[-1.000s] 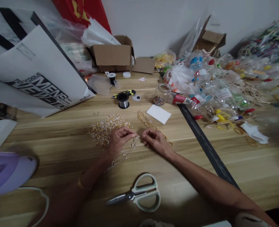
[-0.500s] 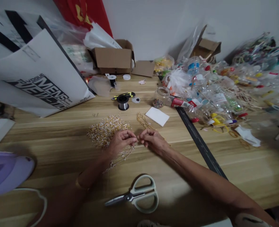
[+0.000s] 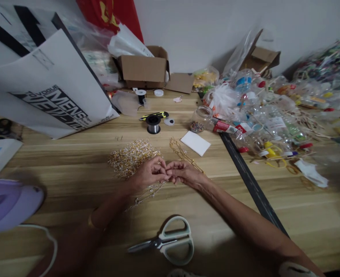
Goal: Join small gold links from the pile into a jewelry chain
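My left hand (image 3: 148, 174) and my right hand (image 3: 184, 172) meet fingertip to fingertip over the wooden table (image 3: 72, 169). Both pinch one end of a beaded gold and silver strand (image 3: 145, 194), which trails back towards me under my left wrist. A heap of gold and silver beaded pieces (image 3: 130, 156) lies just beyond my left hand. A gold chain (image 3: 184, 153) lies beyond my right hand. What the fingertips hold between them is too small to make out.
Pale green scissors (image 3: 170, 242) lie near the front edge. A wire spool (image 3: 153, 124), a yellow-black cutter (image 3: 154, 115), a bead jar (image 3: 199, 120) and a white pad (image 3: 195, 142) lie farther back. A large white bag (image 3: 49, 92) leans at left; cluttered bottles and packets (image 3: 274, 111) fill the right.
My hands have closed the gap between them and now touch at the fingertips. The view has shifted slightly.
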Demonstrator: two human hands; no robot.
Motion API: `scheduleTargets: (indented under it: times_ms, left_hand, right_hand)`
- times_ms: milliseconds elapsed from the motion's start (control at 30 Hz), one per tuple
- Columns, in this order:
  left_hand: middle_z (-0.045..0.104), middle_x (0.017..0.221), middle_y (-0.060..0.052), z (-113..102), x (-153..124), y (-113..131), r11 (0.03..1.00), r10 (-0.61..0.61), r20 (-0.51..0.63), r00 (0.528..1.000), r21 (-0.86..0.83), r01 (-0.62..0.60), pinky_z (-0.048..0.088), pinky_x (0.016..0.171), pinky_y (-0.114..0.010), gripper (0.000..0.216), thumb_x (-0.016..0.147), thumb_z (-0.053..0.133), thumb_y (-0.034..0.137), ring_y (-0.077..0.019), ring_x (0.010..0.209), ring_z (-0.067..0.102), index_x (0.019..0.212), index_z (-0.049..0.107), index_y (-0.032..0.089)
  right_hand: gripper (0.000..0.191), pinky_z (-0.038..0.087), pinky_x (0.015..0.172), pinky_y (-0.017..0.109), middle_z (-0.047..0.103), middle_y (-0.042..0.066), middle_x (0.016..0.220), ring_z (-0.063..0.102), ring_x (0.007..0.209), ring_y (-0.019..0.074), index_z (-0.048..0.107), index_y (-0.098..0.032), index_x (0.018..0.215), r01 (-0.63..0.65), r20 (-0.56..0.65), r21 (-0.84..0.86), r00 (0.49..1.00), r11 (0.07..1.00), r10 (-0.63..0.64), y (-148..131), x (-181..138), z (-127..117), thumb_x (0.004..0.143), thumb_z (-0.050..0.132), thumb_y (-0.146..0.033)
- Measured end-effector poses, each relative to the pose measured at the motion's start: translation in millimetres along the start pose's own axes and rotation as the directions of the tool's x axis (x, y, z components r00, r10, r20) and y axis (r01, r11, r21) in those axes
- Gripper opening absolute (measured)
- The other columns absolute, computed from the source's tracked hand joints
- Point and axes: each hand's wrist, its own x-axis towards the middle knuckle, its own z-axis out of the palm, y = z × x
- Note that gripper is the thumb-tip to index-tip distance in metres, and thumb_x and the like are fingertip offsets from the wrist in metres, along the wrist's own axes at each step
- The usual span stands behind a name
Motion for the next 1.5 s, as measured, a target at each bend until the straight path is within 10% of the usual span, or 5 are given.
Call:
scheduleTargets:
  times_ms: [1100, 1500]
  left_hand:
    - [0.063, 0.062, 0.004, 1.2, 2.3, -8.5, 0.998, -0.064, 0.011, 0.998, 0.028, 0.063, 0.043, 0.058, -0.022, 0.041, 0.062, 0.076, 0.021, -0.0117, 0.06, 0.061, 0.083, 0.042, 0.018]
    - [0.066, 0.067, 0.003, 1.8, 0.0, -4.5, 0.995, 0.011, -0.073, 0.997, 0.097, -0.004, 0.047, 0.063, -0.023, 0.038, 0.061, 0.076, 0.02, -0.012, 0.065, 0.064, 0.079, 0.043, 0.017]
  right_hand:
    - [0.023, 0.051, 0.054, 0.02, 0.057, -0.002, 0.064, 0.054, 0.054, 0.0067, 0.06, -0.013, 0.081, 0.224, 0.168, -0.192, 0.967, 0.956, -0.193, 8.9, -4.1, -8.4, 0.078, 0.067, -0.034]
    - [0.026, 0.048, 0.047, 0.017, 0.06, -0.002, 0.061, 0.053, 0.049, 0.0058, 0.063, -0.012, 0.082, 0.108, 0.021, -0.067, 0.994, 0.992, -0.106, 7.9, -1.7, -2.7, 0.068, 0.075, -0.03]
